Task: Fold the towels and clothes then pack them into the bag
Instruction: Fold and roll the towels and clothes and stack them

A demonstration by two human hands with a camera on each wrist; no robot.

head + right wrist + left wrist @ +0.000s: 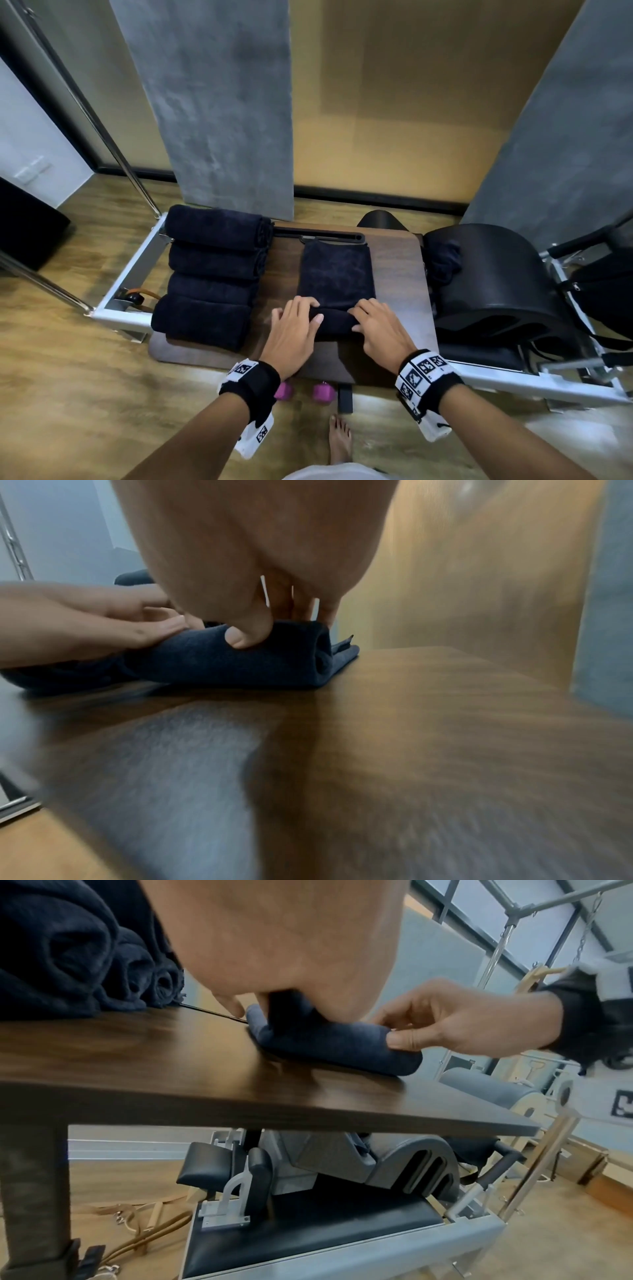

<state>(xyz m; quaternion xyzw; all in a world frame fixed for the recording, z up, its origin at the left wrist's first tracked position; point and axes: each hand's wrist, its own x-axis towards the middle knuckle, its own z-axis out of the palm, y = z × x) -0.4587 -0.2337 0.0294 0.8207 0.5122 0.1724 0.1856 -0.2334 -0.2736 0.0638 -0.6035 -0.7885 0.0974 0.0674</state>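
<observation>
A dark navy towel (337, 274) lies lengthwise on the brown wooden table (284, 274), its near end rolled into a tube (329, 1042). My left hand (296, 325) grips the left part of the roll, fingers curled over its top and thumb on the near side. My right hand (376, 327) grips the right part, thumb (246, 637) pressed into the front and fingers over the top. Several rolled navy towels (212, 270) lie side by side at the table's left. More dark cloth (442, 260) sits at the table's right edge.
A black curved padded barrel (489, 284) on a metal-framed exercise machine (513, 380) stands right of the table. Pink dumbbells (305, 390) lie on the wooden floor under the near edge, beside my bare foot (340, 442). A steel pole (102, 123) rises at left.
</observation>
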